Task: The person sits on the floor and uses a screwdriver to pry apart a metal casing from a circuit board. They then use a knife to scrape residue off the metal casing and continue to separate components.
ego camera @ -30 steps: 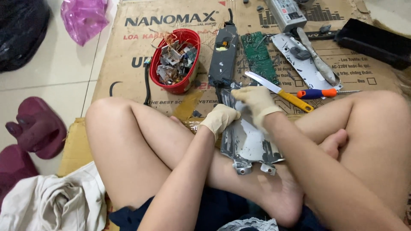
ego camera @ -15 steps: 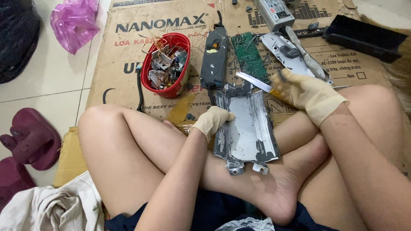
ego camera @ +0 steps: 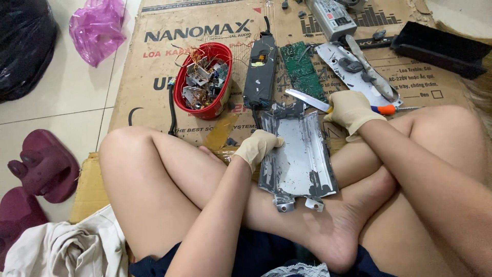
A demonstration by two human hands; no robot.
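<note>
Now, head view: our left hand [ego camera: 258, 146] still grips the metal plate [ego camera: 298, 154] on our crossed legs; our right hand [ego camera: 351, 109], shifted beside it, closes around the knife [ego camera: 306, 99], near the red bowl [ego camera: 203, 82].

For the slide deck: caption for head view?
Gloved left hand steadies metal plate; right hand grips knife.

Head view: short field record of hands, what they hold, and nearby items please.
left hand: gloved left hand grips the left edge of the metal plate
right hand: gloved right hand on a knife beside an orange screwdriver
plate: rests on the crossed legs, tilted
nearby: red bowl of scrap parts, green circuit board, black casing
surface: cardboard sheet on tiled floor
</note>
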